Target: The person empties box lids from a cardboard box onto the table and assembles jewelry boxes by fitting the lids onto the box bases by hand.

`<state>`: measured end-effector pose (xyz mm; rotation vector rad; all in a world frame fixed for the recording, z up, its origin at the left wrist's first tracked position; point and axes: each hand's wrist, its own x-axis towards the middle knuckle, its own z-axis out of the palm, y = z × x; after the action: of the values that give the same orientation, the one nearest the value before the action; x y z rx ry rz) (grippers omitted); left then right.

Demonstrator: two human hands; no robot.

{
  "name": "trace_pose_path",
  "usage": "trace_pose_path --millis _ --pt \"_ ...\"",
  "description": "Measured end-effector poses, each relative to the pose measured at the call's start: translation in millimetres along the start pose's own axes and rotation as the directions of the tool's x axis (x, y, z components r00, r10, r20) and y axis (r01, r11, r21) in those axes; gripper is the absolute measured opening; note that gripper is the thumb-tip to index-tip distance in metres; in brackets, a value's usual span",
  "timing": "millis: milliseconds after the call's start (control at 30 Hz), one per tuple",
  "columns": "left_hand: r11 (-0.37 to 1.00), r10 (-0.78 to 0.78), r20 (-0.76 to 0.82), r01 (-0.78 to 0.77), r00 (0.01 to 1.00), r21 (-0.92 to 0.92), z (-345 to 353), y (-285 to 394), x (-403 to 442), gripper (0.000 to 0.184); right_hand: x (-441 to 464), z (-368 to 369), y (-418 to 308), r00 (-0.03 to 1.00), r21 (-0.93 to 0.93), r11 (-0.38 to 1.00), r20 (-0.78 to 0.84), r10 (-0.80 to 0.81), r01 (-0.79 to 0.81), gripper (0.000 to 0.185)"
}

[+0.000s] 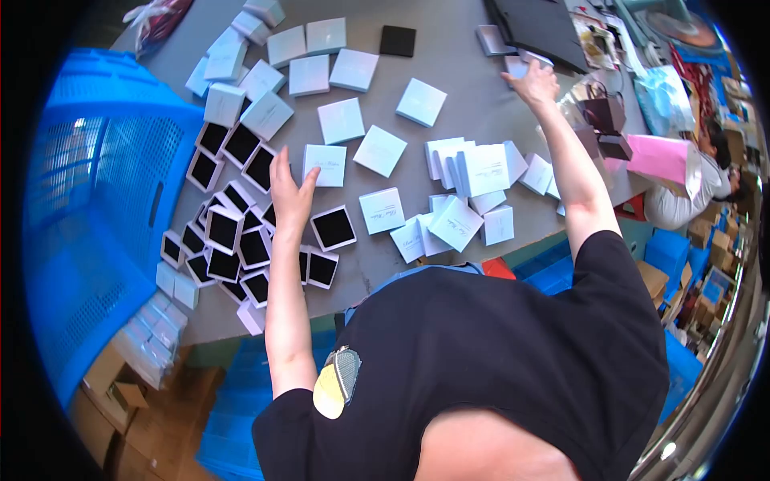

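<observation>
My left hand (290, 195) is open, fingers stretched and thumb apart. Its thumb lies at the edge of a white box lid (326, 164) with small print. Beside and below that hand, several open trays with black inserts (333, 228) lie in an uneven heap. My right hand (535, 85) reaches to the far right of the table, its fingers curved around a small white box (517, 66). The hand covers part of this box. Close by are another white box (492, 39) and a large black flat object (536, 30).
More white lids (341, 120) are scattered across the grey table (449, 60), some stacked near its front edge (485, 170). A black square pad (397, 41) lies at the back. A blue crate (120, 176) stands left; a pink bag (664, 164) and a seated person (694, 192) are right.
</observation>
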<state>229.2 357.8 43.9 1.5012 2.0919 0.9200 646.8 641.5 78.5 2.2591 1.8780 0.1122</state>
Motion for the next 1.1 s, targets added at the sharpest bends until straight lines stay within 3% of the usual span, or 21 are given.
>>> trace_pose_path --millis 33,133,167,267,333,400,467,500,533,600,633,767,867,967,1100 --pt "0.996 0.073 -0.068 -0.069 0.995 0.056 -12.1 20.4 -0.8 0.052 4.5 6.6 -0.6 0.999 -0.010 1.000 0.036 0.029 -0.028 0.079" --pt "0.960 0.187 0.142 -0.212 0.972 0.186 -43.2 45.0 -31.5 0.047 13.8 26.8 3.4 0.998 -0.023 0.999 0.050 0.040 -0.039 0.079" --pt "0.921 0.222 0.239 -0.283 0.945 0.267 -50.6 55.1 -46.3 0.058 12.6 28.6 0.7 0.999 -0.022 0.999 0.035 0.036 -0.035 0.078" --pt "0.894 0.108 0.406 -0.267 0.908 0.360 -46.8 49.2 -87.3 0.073 3.8 17.5 -0.1 0.994 0.066 0.997 0.103 0.025 -0.032 0.071" --pt "0.890 0.069 0.385 -0.231 0.920 0.393 -32.8 35.2 -104.2 0.080 -17.8 -13.8 0.9 0.987 0.150 0.987 0.145 -0.074 0.052 0.068" --pt "0.884 0.114 0.326 -0.246 0.938 0.397 -21.7 22.9 -108.8 0.081 -59.7 -58.1 -6.8 0.979 0.354 0.918 0.024 -0.202 0.180 0.067" --pt "0.920 0.137 0.229 -0.210 0.964 0.330 -20.0 20.6 -108.6 0.085 -119.9 -109.6 -32.2 0.894 0.661 0.644 -0.092 -0.439 0.385 0.068" --pt "0.937 0.128 0.216 -0.189 0.968 0.292 -20.8 22.3 -107.8 0.089 -148.7 -110.4 -48.4 0.748 0.749 0.344 -0.290 -0.597 0.566 0.072" --pt "0.937 0.149 0.203 -0.204 0.968 0.284 -21.9 23.3 -106.8 0.091 -184.3 -112.4 -67.1 0.639 0.768 0.260 -0.240 -0.731 0.586 0.075" --pt "0.939 0.184 0.177 -0.226 0.967 0.258 -21.4 21.5 -105.1 0.098 -245.9 -89.8 -105.5 0.341 0.705 0.129 -0.168 -0.925 0.697 0.080" --pt "0.940 0.195 0.165 -0.232 0.967 0.252 -21.2 20.3 -104.1 0.099 -271.4 -78.9 -125.0 0.289 0.697 0.166 -0.061 -0.955 0.698 0.081" --pt "0.950 0.154 0.163 -0.192 0.975 0.246 -19.7 12.1 -103.3 0.106 -314.5 -18.2 -161.4 0.293 0.528 0.186 -0.125 -0.948 0.829 0.081" --pt "0.957 0.135 0.174 -0.174 0.975 0.232 -18.2 6.1 -103.1 0.112 -319.7 -10.5 -165.4 0.267 0.585 0.101 -0.203 -0.942 0.804 0.081" --pt "0.948 0.171 0.182 -0.212 0.968 0.239 -21.0 8.5 -101.3 0.111 -317.3 -11.2 -166.7 0.219 0.549 0.077 -0.199 -0.955 0.832 0.081" --pt "0.887 0.145 0.175 -0.206 0.974 0.413 -39.7 21.1 -110.0 0.095 -312.5 -11.2 -164.6 0.214 0.553 0.070 -0.201 -0.956 0.830 0.081"
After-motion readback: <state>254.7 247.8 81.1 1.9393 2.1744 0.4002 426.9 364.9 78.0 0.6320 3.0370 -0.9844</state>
